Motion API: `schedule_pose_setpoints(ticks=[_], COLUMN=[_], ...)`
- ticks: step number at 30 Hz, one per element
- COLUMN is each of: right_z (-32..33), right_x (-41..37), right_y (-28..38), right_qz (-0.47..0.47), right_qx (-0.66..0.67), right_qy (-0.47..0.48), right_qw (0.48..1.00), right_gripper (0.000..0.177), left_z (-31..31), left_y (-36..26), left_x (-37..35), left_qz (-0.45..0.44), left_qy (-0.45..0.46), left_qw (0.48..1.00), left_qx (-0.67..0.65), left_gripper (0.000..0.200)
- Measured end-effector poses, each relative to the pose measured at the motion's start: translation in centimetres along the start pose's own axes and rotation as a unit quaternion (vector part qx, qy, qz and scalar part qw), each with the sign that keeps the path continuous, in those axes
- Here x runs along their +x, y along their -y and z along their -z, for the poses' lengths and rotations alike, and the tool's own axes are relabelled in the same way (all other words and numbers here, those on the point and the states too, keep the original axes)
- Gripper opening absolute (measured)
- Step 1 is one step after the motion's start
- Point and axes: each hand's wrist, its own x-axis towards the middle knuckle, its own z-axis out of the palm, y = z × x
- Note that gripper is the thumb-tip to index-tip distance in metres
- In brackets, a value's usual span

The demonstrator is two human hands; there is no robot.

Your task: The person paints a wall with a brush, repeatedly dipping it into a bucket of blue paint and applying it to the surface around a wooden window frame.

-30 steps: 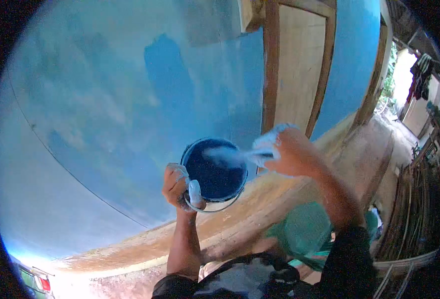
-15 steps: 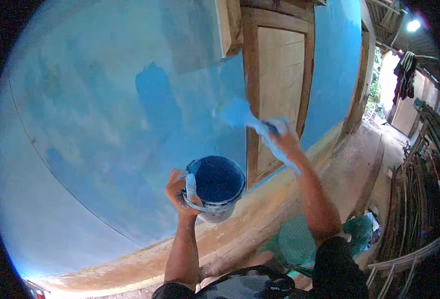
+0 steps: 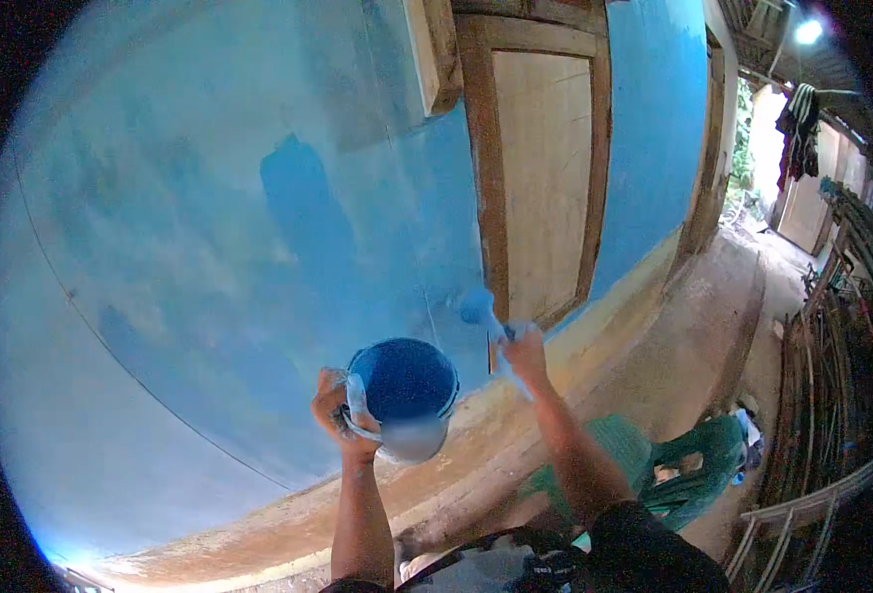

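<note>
My left hand (image 3: pixel 334 410) is closed around the handle at the left side of a paint bucket (image 3: pixel 415 442), which tilts so that its dark blue inside faces me. Just right of and above the bucket, my right hand (image 3: pixel 525 354) grips a paintbrush (image 3: pixel 474 304) by its handle. The blue-coated bristles overlap the wall (image 3: pixel 209 257) beside the door frame, low down. Bright blue patches cover part of that wall, while paler, streaky areas spread to the left.
A wooden door (image 3: pixel 542 188) stands right of the brush. Green netting (image 3: pixel 698 465) lies on the ground by my right arm. Long sticks (image 3: pixel 822 395) are stacked at the right, near a pale rail frame (image 3: pixel 812 494). Dark clothing (image 3: pixel 799 138) hangs farther back.
My right hand has brought the paintbrush down and slightly left, from mid-height by the door frame to near the wall's lower part. The bucket sits slightly lower and farther left in view.
</note>
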Motion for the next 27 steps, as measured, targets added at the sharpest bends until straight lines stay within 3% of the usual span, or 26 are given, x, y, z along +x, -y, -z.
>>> schedule_pose_setpoints(ticks=[1,3,6,8,9,11,12,14,16,18,21,24,26,27], right_z=[1.8,6.8,10.9,10.7,10.2,8.4,7.0,4.2,2.1,0.9,1.1,6.4,8.4,9.1], right_x=[0.6,2.8,6.6,7.9,7.7,7.7,7.5,6.0,3.8,1.7,0.7,2.6,4.8,6.0], right_y=[1.5,5.5,7.8,8.0,8.2,8.5,8.1,6.9,5.5,4.4,2.9,6.5,8.3,9.1], right_qz=[0.085,0.134,0.123,0.181,0.180,0.153,0.144,0.137,0.129,0.019,-0.005,0.049,0.036,0.036], right_qx=[-0.099,-0.055,-0.026,-0.020,-0.023,-0.018,-0.042,-0.086,-0.129,-0.095,-0.121,-0.104,-0.123,-0.124], right_qy=[-0.107,-0.188,-0.160,-0.258,-0.257,-0.221,-0.203,-0.209,-0.213,-0.065,0.010,-0.058,-0.076,-0.077], right_qw=[0.986,0.971,0.979,0.949,0.949,0.963,0.968,0.965,0.960,0.993,0.993,0.992,0.989,0.989], right_gripper=[0.030,0.027,0.026,0.022,0.022,0.035,0.036,0.033,0.031,0.028,0.025,0.024,0.023,0.023], left_z=[0.2,0.5,0.5,0.4,-0.2,-1.7,-1.2,0.5,0.1,-0.2,0.0,-0.1,0.5,0.0], left_y=[-0.5,-0.3,0.0,-0.3,-0.2,0.3,0.2,0.0,0.0,-0.2,-0.1,0.6,0.3,0.2], left_x=[0.4,0.3,0.4,0.7,0.5,-0.2,0.0,0.7,0.4,0.1,-0.4,-0.8,-0.3,-0.4], left_qz=[-0.018,-0.037,-0.029,-0.026,-0.023,-0.044,-0.042,0.019,0.010,0.004,0.037,-0.035,-0.030,-0.031], left_qy=[0.016,0.037,0.019,0.055,0.056,-0.114,-0.114,0.099,0.079,0.059,0.071,0.003,0.090,0.089], left_qw=[1.000,0.999,0.999,0.997,0.997,0.991,0.991,0.993,0.995,0.997,0.996,0.998,0.995,0.995], left_qx=[0.007,0.011,0.008,-0.047,-0.048,-0.061,-0.063,-0.056,-0.058,-0.057,-0.046,-0.054,-0.041,-0.042], left_gripper=[0.037,0.037,0.037,0.036,0.036,0.042,0.042,0.037,0.037,0.038,0.036,0.035,0.037,0.037])
